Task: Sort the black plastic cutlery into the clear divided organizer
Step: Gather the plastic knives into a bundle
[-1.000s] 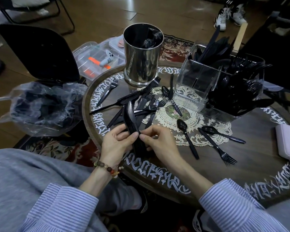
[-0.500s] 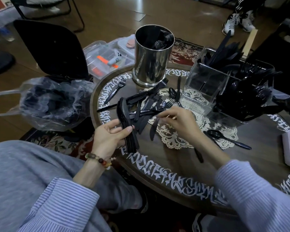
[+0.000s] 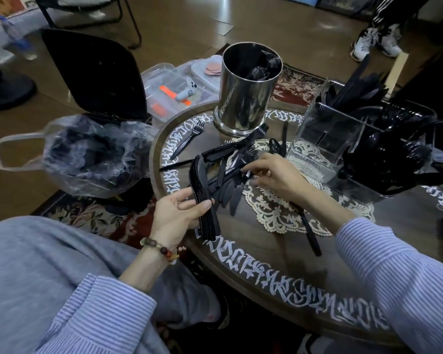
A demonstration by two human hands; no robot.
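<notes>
My left hand (image 3: 175, 213) grips a stack of black plastic knives (image 3: 202, 198) at the table's near left edge, blades pointing away. My right hand (image 3: 271, 175) reaches into the loose pile of black cutlery (image 3: 230, 164) in the middle of the round table, its fingertips pinching a knife there. The clear divided organizer (image 3: 325, 139) stands at the right, its back compartments full of black cutlery and its front left compartment holding none. A lone fork (image 3: 187, 139) lies at the left rim and a spoon (image 3: 275, 145) beside the organizer.
A steel canister (image 3: 246, 98) stands at the table's far side. A plastic-lined bin (image 3: 87, 154) with open black lid sits left of the table, clear boxes (image 3: 174, 90) behind it. A lace doily (image 3: 279, 208) covers the table centre. A person's sneakers (image 3: 376, 42) are at far right.
My right hand has left the knife stack and moved up and right into the loose pile. My left hand keeps the stack, shifted slightly left. The camera has tilted.
</notes>
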